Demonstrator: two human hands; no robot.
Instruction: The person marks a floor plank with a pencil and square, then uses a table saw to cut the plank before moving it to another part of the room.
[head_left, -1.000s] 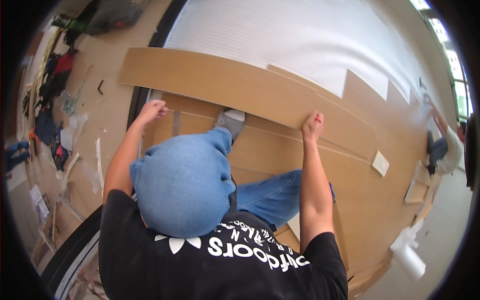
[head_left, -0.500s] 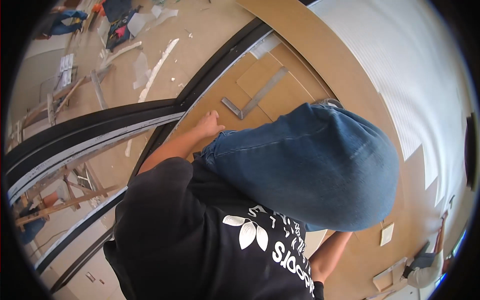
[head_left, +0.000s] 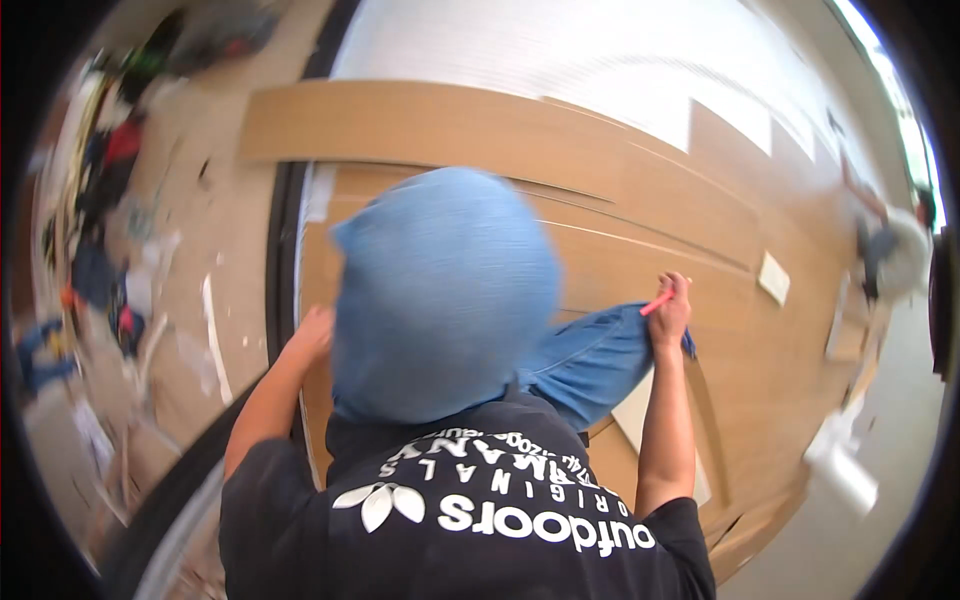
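My right hand (head_left: 671, 312) is closed around a slim red pen-like thing (head_left: 656, 304), held beside my bent leg in blue jeans (head_left: 590, 365). Its exact kind is too small to make out. Over at the left, my left hand (head_left: 317, 332) is low by the dark frame edge, close to my raised knee (head_left: 445, 290). Its fingers are blurred and partly hidden behind the knee. Brown boards (head_left: 640, 240) lie under and in front of me, with a long loose strip of board (head_left: 430, 125) across them.
A black frame rail (head_left: 288, 230) runs along my left. Beyond it, scraps and tools (head_left: 120, 300) litter the floor. White ribbed sheeting (head_left: 560, 60) covers the far side. A small pale block (head_left: 773, 278) sits on the boards at right. Another person (head_left: 900, 250) works at the far right.
My view has swung, and my raised knee now fills the middle. My right hand has come up into sight with the red pen-like thing. The metal square is now out of sight.
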